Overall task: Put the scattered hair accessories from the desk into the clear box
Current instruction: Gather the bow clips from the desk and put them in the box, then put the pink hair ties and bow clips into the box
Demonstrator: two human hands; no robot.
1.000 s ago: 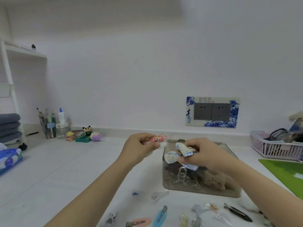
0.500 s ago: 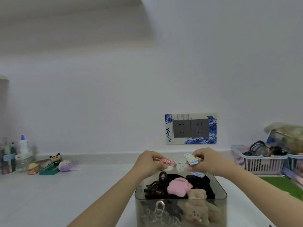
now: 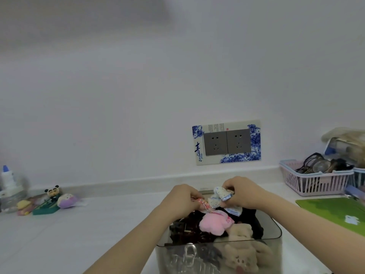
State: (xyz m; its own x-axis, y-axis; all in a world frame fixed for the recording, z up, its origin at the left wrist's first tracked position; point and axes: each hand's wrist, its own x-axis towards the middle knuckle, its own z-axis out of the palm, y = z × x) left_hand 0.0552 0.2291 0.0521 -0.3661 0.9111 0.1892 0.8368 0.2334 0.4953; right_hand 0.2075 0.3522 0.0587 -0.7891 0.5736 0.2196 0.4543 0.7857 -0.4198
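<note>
White desk (image 3: 83, 230), socket plate (image 3: 226, 142) bearing the character 青. Over the box (image 3: 272, 230), the left hand (image 3: 182, 200) is pinching a pink bow (image 3: 205, 206); the right hand (image 3: 242, 192) is gripping a blue-white bow (image 3: 218, 197).

Home room, likely bedroom desk: white desk (image 3: 79, 224) against wall, decorated wall socket (image 3: 226, 142) centre, cartoon figurines (image 3: 52, 198) lower left, pink basket (image 3: 314, 181) of clutter right, green mat (image 3: 335, 212).
</note>
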